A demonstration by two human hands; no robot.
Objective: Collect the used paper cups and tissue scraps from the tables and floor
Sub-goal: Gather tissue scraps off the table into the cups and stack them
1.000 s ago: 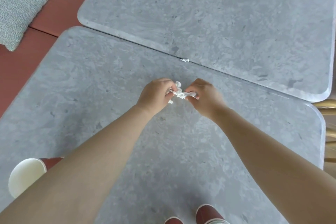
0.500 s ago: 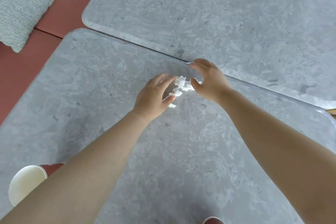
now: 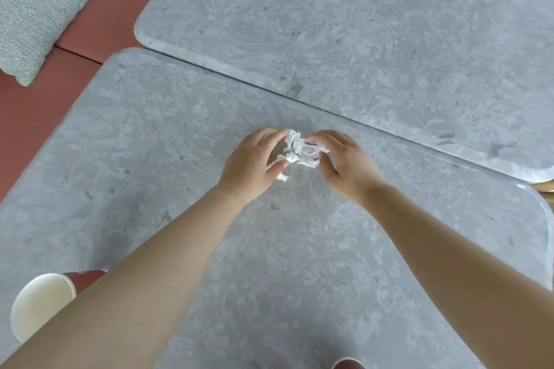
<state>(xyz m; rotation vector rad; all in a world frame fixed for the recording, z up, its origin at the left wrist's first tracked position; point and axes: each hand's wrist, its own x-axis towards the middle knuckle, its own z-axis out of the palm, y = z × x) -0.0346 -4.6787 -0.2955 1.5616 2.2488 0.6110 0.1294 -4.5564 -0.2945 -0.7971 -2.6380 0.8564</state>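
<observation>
The left hand's fingers (image 3: 268, 135) curl over the near side of the tissue scraps (image 3: 301, 151) while its thumb presses a trailing strand from below; the right hand's fingers (image 3: 325, 136) arch round the far side of the same crumpled wad, the thumb held a little apart underneath, so the two hands cup it between them rather than pinch it tight; the wad sits near the middle of the near table (image 3: 180, 159), just short of the seam with the far table (image 3: 359, 39); a stray shred (image 3: 282, 177) lies on the stone just under the left hand (image 3: 250, 166), outside either grip; as I judge it, the gather is half made, and the risk is that thin, torn paper sheds more bits if the right hand (image 3: 349, 166) closes or lifts unevenly, or that the shred is simply left behind; a fragment could also slip into the seam, which is close by; further out, a paper cup (image 3: 42, 305) waits at the lower left edge, partly hidden by the left forearm, which could nudge it off the table in drawing back; cushions (image 3: 33, 15) lie on the red seat beyond.
</observation>
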